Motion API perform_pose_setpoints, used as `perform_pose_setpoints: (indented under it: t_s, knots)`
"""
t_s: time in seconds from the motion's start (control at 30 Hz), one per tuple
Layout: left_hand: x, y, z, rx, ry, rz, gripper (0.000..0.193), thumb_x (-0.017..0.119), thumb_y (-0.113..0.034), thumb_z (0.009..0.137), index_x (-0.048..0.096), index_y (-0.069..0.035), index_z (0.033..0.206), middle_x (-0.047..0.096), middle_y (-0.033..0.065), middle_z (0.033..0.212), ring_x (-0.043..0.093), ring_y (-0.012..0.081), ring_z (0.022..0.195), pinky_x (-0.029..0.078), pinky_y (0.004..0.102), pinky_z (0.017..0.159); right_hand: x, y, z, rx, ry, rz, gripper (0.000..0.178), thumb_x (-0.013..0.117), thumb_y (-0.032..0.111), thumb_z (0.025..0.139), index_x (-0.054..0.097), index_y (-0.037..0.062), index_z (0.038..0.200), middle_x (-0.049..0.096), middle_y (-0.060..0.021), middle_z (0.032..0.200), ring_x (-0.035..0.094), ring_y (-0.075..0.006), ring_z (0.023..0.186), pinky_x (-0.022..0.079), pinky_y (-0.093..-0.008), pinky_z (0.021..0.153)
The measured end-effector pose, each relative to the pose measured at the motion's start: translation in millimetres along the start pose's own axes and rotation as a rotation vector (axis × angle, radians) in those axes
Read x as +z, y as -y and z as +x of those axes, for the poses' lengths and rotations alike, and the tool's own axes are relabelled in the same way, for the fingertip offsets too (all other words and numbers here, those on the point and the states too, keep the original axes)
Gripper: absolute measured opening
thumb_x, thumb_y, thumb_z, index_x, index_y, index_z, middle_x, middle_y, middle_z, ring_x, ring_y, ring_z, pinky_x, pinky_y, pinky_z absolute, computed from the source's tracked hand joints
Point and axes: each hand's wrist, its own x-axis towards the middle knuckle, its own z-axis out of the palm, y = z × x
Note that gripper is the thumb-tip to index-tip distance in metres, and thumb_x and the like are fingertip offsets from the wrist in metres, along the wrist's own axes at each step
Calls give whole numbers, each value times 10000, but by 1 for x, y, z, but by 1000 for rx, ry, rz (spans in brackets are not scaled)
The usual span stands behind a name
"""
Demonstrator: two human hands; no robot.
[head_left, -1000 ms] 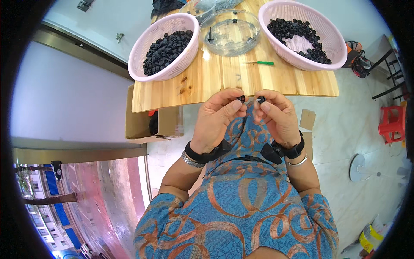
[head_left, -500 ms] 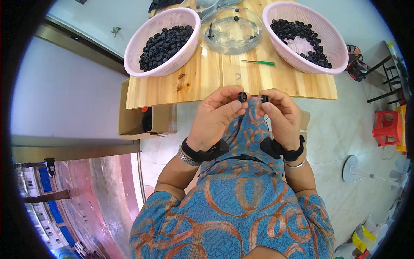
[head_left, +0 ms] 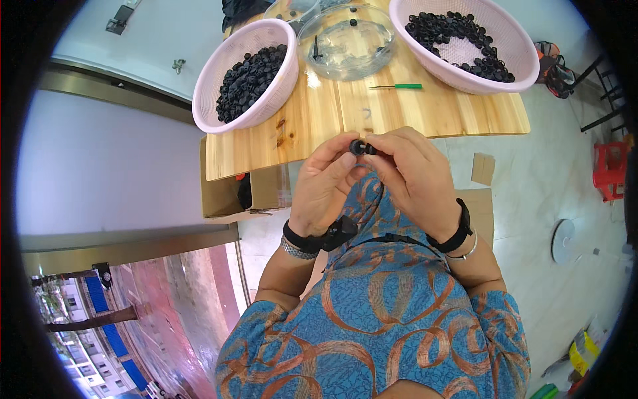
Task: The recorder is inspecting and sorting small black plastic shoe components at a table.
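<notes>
My left hand [head_left: 325,178] is closed in a pinch on a small round black plastic part [head_left: 357,147]. Facing it, my right hand [head_left: 413,174] pinches a second small black part [head_left: 370,149], with a short pale stem showing between the two pieces. Both parts meet, or nearly meet, just off the table's near edge; my fingertips hide whether they touch. Above them on the wooden table [head_left: 319,113] lies a thin screwdriver [head_left: 407,86] with a green handle.
A pink basket [head_left: 205,100] heaped with black parts stands on the left. Another pink basket [head_left: 525,66] with black parts is at the right. Between them sits a clear round tray [head_left: 345,66] holding a few pieces. Under the table is a cardboard box [head_left: 269,189].
My right hand has moved left and turned inward, bringing its black part up against or close to the one in my left hand. The whole view has shifted slightly.
</notes>
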Motion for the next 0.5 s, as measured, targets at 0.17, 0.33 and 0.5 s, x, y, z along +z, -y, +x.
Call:
perform_pose_setpoints:
  t_s: [0.17, 0.33, 0.5]
  knots:
    - [5, 4, 2, 28, 6, 44, 270, 499, -1, 872, 523, -2, 1142, 575, 99, 1083, 568, 158, 950, 488, 263, 793, -3, -2, -3, -18, 16, -43, 233, 624, 12, 727, 551, 2, 948, 562, -127, 813, 566, -301, 763, 467, -356, 649]
    - [9, 6, 2, 59, 28, 104, 280, 495, -1, 869, 519, 6, 1148, 581, 105, 1089, 564, 187, 990, 467, 312, 868, -7, -3, -4, -8, 40, -63, 238, 623, 19, 728, 549, 2, 953, 557, -136, 843, 561, -303, 791, 465, -352, 667]
    - [13, 8, 2, 125, -16, 283, 272, 514, -3, 861, 523, 38, 1129, 588, 138, 1072, 574, 192, 969, 479, 317, 847, -11, -5, -5, 15, 33, -8, 224, 627, 35, 737, 556, 4, 947, 570, -129, 832, 573, -291, 768, 469, -345, 647]
